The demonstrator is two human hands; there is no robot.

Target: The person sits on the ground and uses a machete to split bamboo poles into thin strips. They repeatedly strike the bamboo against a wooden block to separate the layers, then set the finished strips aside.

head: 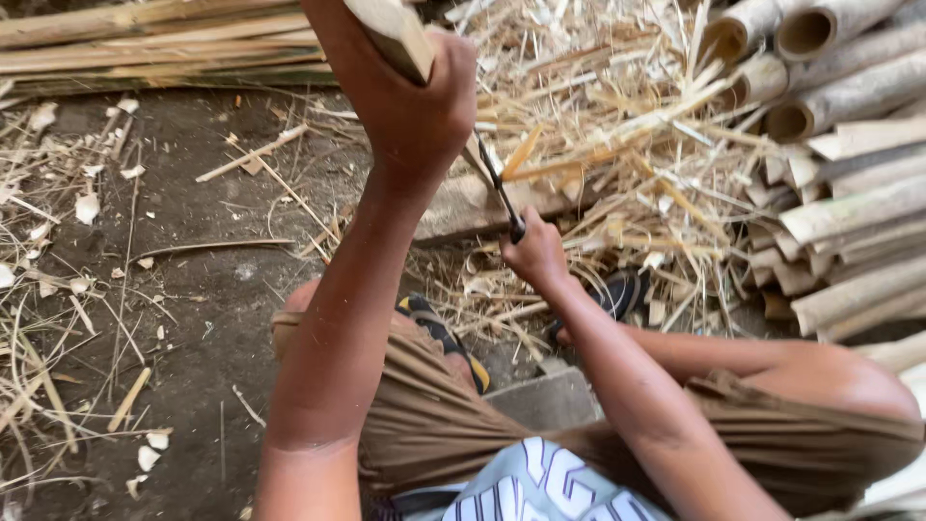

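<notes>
Soft even daylight, faint shadows, no glare; raised near hand slightly blurred

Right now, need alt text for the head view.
Seen from above, a seated person's left hand grips a pale split bamboo piece while the right hand holds a dark-bladed knife, above straw-coloured shavings on dark dirt ground, cut bamboo poles at right.
</notes>
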